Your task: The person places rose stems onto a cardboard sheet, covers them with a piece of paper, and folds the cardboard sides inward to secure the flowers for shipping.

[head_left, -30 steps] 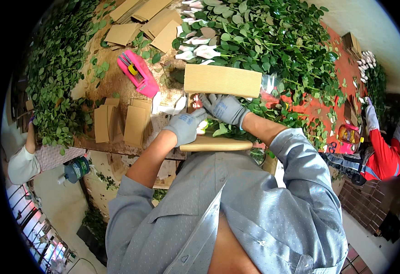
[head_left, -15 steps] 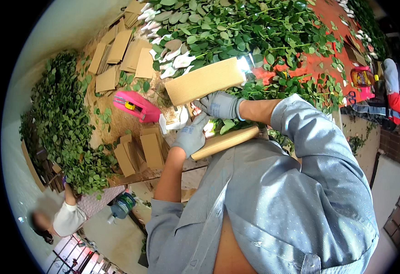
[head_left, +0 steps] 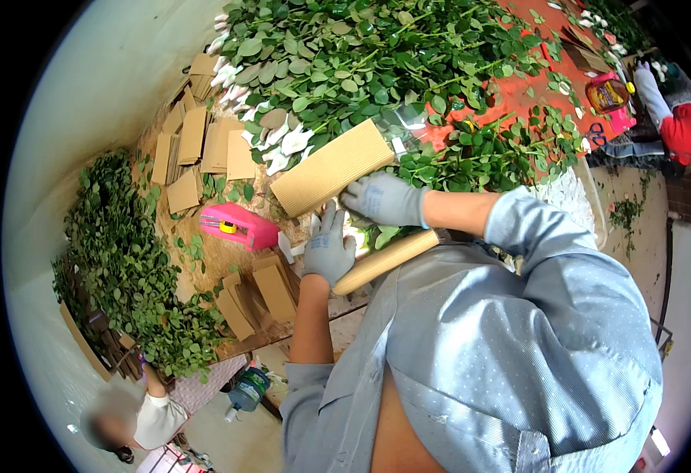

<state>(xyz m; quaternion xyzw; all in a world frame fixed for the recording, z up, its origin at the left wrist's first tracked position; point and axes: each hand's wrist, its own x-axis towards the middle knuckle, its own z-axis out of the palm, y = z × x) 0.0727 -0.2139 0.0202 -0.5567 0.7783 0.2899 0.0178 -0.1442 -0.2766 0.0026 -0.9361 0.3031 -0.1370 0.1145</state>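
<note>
- Green leafy stems (head_left: 345, 71) fill the top of my feed, easily the biggest thing on there.
- Smaller leafy heap (head_left: 117, 244) runs down the left side.
- Upper corrugated cardboard piece (head_left: 334, 167) lies tilted just beyond the gloved hands; the lower cardboard piece (head_left: 385, 262) sits against the shirt front. Can't tell if they join up.
- Right hand (head_left: 385, 197) has its fingers bent at the upper piece's near edge. I can't tell whether it's gripping anything.
- Left hand (head_left: 330, 248) is loosely open, fingers stretched toward the gap between both pieces, no hold that I can see.
- Pink tool (head_left: 239, 226) with a yellow bit lies left of the hands.
- White-wrapped flower heads (head_left: 290, 146) poke out just beyond the upper piece.
</note>
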